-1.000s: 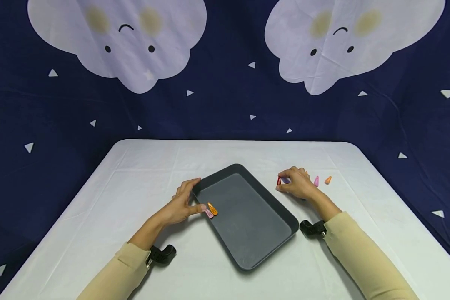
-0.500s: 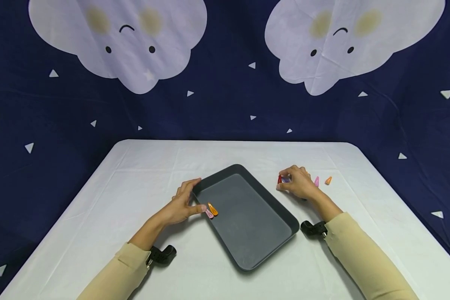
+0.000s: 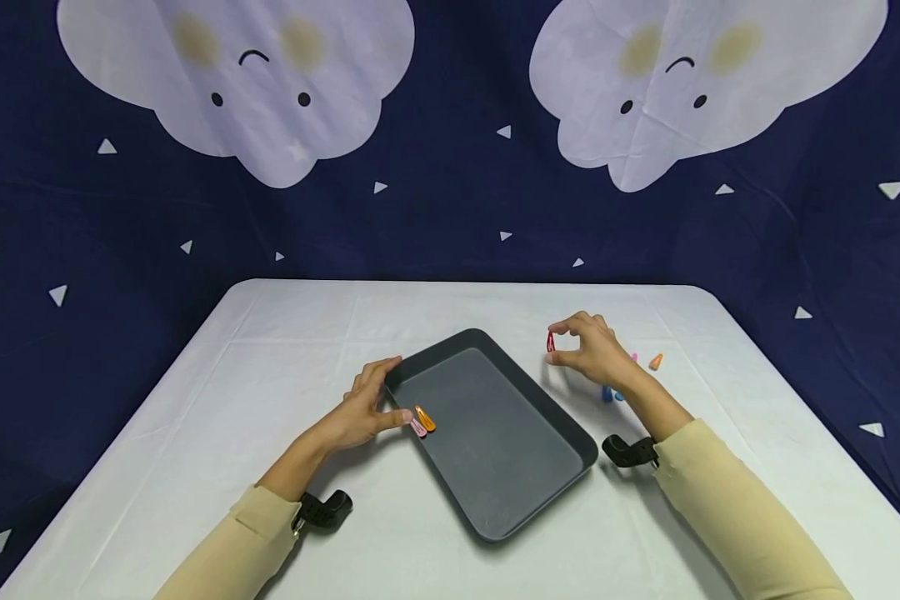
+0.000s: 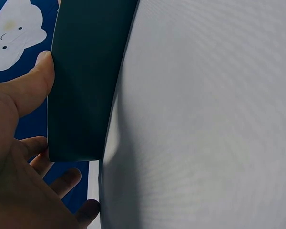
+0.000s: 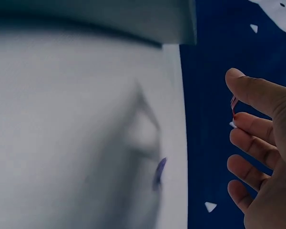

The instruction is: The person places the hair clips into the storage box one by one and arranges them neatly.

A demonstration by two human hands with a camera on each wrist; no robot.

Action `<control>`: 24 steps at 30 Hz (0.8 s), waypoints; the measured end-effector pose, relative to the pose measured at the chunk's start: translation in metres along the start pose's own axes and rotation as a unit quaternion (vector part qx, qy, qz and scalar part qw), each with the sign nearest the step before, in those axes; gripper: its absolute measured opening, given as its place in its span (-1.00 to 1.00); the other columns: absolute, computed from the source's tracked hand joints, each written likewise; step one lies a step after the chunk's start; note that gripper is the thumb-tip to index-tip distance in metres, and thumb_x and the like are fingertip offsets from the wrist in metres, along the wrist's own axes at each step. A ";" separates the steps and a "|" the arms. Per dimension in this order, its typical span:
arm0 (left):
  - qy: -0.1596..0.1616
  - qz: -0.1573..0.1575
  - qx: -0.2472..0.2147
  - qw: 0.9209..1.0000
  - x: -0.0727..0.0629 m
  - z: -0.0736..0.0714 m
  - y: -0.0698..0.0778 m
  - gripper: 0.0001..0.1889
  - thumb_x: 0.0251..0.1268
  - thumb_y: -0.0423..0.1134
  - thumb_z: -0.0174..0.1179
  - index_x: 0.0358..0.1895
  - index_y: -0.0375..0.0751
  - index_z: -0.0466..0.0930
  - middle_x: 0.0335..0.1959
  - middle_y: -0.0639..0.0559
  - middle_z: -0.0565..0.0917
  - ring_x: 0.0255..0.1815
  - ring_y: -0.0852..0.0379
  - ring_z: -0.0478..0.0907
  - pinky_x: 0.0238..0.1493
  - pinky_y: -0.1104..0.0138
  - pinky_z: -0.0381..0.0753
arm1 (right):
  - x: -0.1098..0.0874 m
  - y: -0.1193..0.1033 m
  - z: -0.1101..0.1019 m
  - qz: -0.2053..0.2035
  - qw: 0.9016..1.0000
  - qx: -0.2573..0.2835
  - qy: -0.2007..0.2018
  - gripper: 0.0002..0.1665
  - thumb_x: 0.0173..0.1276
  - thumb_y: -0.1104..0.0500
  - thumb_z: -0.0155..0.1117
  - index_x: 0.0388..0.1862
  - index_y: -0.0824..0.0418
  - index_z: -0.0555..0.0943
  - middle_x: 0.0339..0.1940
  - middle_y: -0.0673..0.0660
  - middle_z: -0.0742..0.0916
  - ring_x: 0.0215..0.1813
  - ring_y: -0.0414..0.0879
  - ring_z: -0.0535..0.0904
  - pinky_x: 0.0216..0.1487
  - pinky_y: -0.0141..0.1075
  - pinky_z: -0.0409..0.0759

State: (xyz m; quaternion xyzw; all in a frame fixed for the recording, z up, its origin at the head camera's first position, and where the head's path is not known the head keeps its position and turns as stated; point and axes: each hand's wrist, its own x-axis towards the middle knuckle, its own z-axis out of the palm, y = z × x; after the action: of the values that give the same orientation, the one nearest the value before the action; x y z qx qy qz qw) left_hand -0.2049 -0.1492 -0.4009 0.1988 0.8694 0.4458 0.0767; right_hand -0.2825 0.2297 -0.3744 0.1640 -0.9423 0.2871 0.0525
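Observation:
Between thumb and index finger my right hand [image 3: 588, 346] pinches a red snap hair clip [image 3: 551, 342], raised above the white table to the right of the tray. The right wrist view shows this clip edge-on, with the other fingers loosely bent. My left hand [image 3: 360, 408] holds the dark grey baking tray [image 3: 495, 450] at its left corner, thumb over the rim and fingers along the outside. Inside the tray, by the thumb, lie an orange hair clip [image 3: 425, 418] and a pink hair clip [image 3: 417, 427].
Behind and below the right hand lie more clips: blue ones [image 3: 607, 394], an orange one [image 3: 656, 362] and a pink one [image 3: 633, 357], partly hidden. A purple clip [image 5: 159, 174] shows in the right wrist view. Dark cloud-patterned cloth [image 3: 450, 217] hangs behind the table.
The right hand has lifted the red hair clip from the table, slightly up and left. Blue clips under that hand have come into view. The left hand and tray stay still.

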 end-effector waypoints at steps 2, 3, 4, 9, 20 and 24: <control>0.001 0.001 0.001 1.000 0.000 0.000 0.000 -0.09 0.17 -0.14 0.29 0.49 -0.14 -0.10 0.45 -0.17 0.01 0.44 -0.23 -0.10 0.29 -0.27 -0.18 | 0.000 -0.005 -0.002 -0.006 1.000 0.001 0.001 -0.40 0.06 0.03 0.47 0.09 0.20 0.58 0.03 0.20 0.59 0.06 0.11 0.35 0.02 -0.11 0.22; 0.001 0.001 0.002 1.000 0.000 0.000 0.000 -0.09 0.17 -0.15 0.29 0.49 -0.14 -0.09 0.45 -0.17 0.01 0.45 -0.22 -0.10 0.29 -0.27 -0.18 | 0.000 -0.007 -0.003 -0.010 1.000 0.002 0.001 -0.40 0.06 0.03 0.47 0.09 0.20 0.58 0.03 0.20 0.59 0.05 0.11 0.35 0.02 -0.12 0.22; 0.002 0.001 0.002 1.000 0.000 0.000 0.000 -0.10 0.17 -0.16 0.29 0.49 -0.14 -0.09 0.45 -0.17 0.01 0.44 -0.23 -0.09 0.29 -0.28 -0.18 | 0.000 -0.010 -0.004 -0.013 1.000 0.005 0.000 -0.40 0.05 0.03 0.48 0.09 0.19 0.58 0.03 0.20 0.59 0.05 0.11 0.35 0.02 -0.12 0.22; 0.004 0.002 0.001 1.000 0.000 0.000 0.000 -0.11 0.18 -0.18 0.29 0.49 -0.14 -0.08 0.45 -0.17 0.02 0.44 -0.24 -0.09 0.28 -0.30 -0.20 | 0.000 -0.026 -0.006 -0.034 0.999 0.025 -0.008 -0.38 0.05 0.03 0.48 0.10 0.20 0.58 0.02 0.16 0.58 0.09 0.10 0.35 0.06 -0.08 0.22; 0.006 -0.002 0.007 1.000 0.001 0.001 -0.002 -0.10 0.17 -0.14 0.30 0.48 -0.13 -0.07 0.45 -0.16 0.02 0.45 -0.23 -0.08 0.29 -0.31 -0.20 | -0.001 -0.058 0.002 -0.096 0.994 0.052 -0.020 -0.41 0.03 0.08 0.50 0.07 0.19 0.58 0.03 0.11 0.59 0.14 0.07 0.36 0.14 0.01 0.29; 0.005 -0.002 0.005 1.000 0.001 0.001 -0.002 -0.10 0.17 -0.15 0.30 0.49 -0.13 -0.08 0.45 -0.16 0.01 0.47 -0.23 -0.11 0.29 -0.33 -0.24 | 0.000 -0.069 0.008 -0.110 0.992 0.057 -0.026 -0.41 0.02 0.08 0.51 0.07 0.18 0.59 0.04 0.09 0.59 0.14 0.05 0.37 0.14 0.00 0.30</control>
State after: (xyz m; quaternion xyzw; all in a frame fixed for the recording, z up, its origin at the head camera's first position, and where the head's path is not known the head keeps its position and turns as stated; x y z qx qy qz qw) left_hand -0.2060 -0.1493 -0.4025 0.1955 0.8723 0.4424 0.0722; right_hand -0.2593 0.1712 -0.3446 0.2772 -0.9016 0.3282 0.0499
